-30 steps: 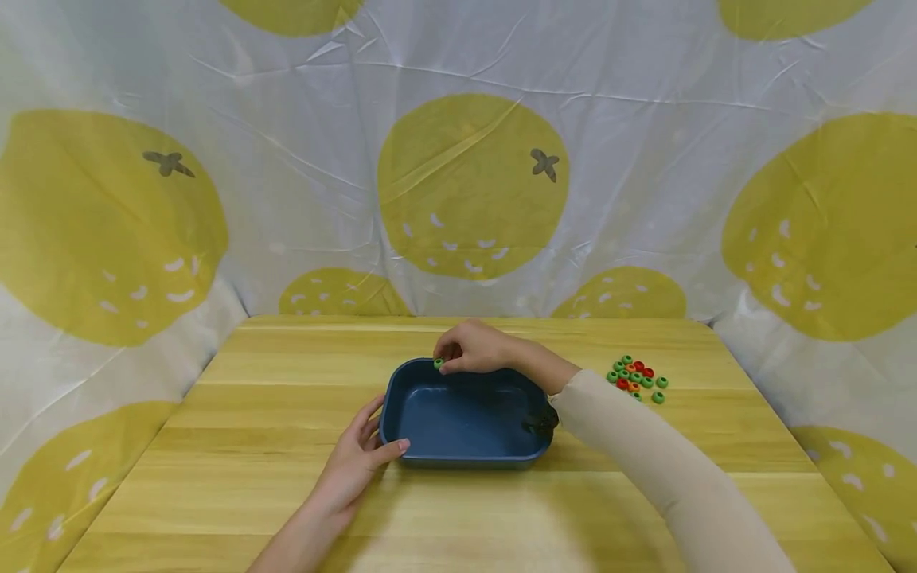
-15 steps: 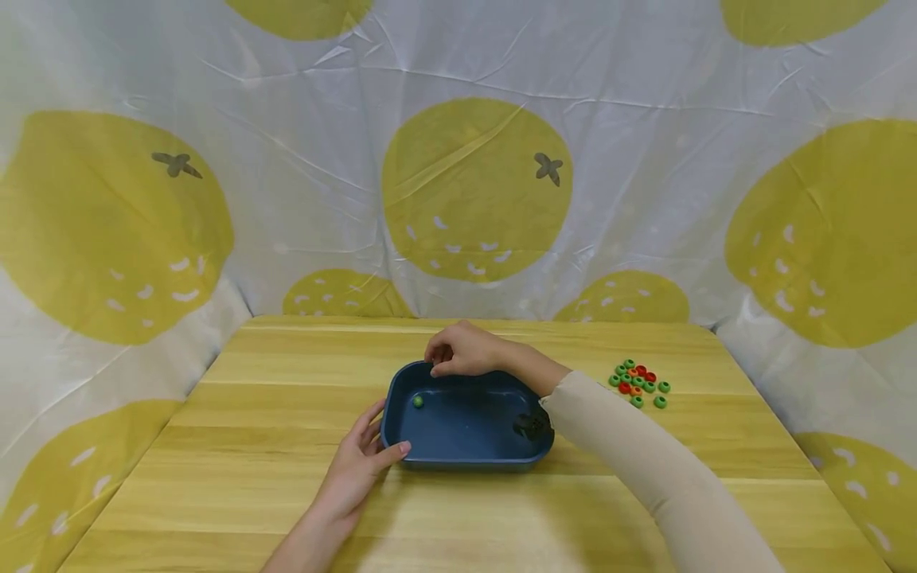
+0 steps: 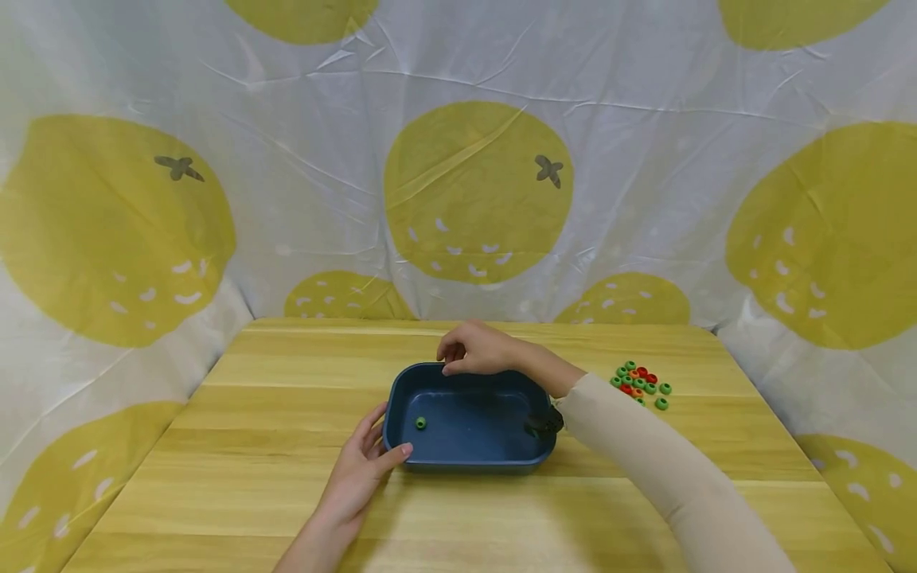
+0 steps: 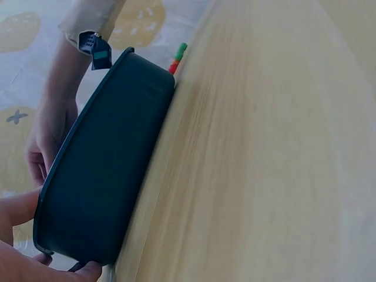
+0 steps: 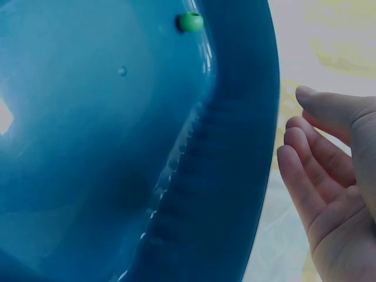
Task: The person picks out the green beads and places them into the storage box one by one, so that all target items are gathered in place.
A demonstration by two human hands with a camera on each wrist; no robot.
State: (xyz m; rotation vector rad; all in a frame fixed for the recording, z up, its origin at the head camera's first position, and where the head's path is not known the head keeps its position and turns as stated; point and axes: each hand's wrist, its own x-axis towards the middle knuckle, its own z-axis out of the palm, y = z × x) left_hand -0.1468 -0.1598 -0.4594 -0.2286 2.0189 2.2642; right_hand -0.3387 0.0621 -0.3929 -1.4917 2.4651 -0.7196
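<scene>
A blue rectangular basin stands on the wooden table. My left hand grips its left end, with the thumb over the near-left rim and the fingers along the outer wall, as the left wrist view shows beside the basin's side. One green bead lies on the basin floor toward the left, and this bead appears near the wall in the right wrist view. Over the far rim hovers my right hand, fingers loosely bent and nothing between them.
Several green, red and orange beads lie in a loose cluster on the table, right of the basin. A black wrist camera hangs by the basin's right rim. Behind the table hangs a curtain with yellow fruit prints.
The green bead left my right hand, dropped into the basin and rolled nearer to me. My right hand dipped slightly left, then moved back right. The left hand keeps its grip.
</scene>
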